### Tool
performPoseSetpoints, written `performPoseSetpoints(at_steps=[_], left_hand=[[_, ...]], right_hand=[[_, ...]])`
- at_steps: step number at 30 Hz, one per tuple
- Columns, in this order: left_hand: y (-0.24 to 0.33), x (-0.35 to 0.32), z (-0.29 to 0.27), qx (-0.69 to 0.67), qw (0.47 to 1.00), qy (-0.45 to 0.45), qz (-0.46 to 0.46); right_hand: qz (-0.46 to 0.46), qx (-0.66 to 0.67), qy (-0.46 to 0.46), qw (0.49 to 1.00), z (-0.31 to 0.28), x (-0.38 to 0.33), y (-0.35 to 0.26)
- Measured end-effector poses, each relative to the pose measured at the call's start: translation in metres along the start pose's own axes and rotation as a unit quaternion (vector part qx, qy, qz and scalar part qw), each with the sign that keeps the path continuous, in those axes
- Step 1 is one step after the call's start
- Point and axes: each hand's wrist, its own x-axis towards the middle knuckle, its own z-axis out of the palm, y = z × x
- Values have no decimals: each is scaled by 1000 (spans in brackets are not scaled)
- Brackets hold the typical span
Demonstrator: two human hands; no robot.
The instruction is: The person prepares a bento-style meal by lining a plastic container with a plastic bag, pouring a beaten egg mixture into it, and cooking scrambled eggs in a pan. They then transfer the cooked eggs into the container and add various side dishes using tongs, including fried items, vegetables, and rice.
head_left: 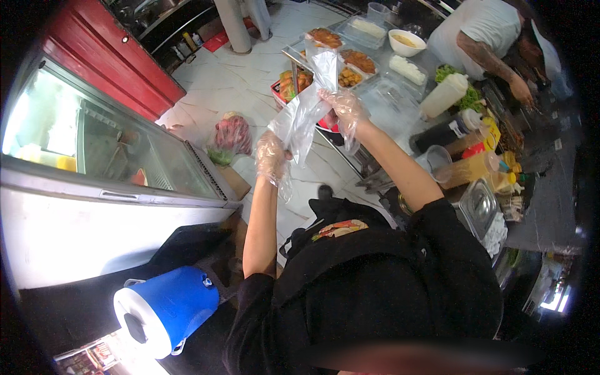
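While a thin translucent plastic bag [299,124] spans the gap between both gloved hands, above the tiled floor [206,81], the left hand [271,159] has fingers curled closed on its lower side; the right hand [346,111] grips higher up, fingers narrow on the film. Beyond: browned food [358,60]. Rightward: pale squeeze bottle [444,96], co-worker's forearm [490,57]. Lower left: blue cooler [181,300].
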Motion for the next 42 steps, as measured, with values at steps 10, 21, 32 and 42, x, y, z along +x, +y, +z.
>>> performPoseSetpoints(at_steps=[10,21,32,42], left_hand=[[9,116,-23,-27,995,48,82],[92,301,-93,-136,985,99,26],[201,414,-130,113,978,-66,164],[273,512,-192,157,971,-177,17]], right_hand=[[-13,-25,23,999,45,162,-5],[118,-143,35,982,72,324,7],[-177,-261,-127,940,202,400,-98],[-162,-294,-49,941,254,503,-111]])
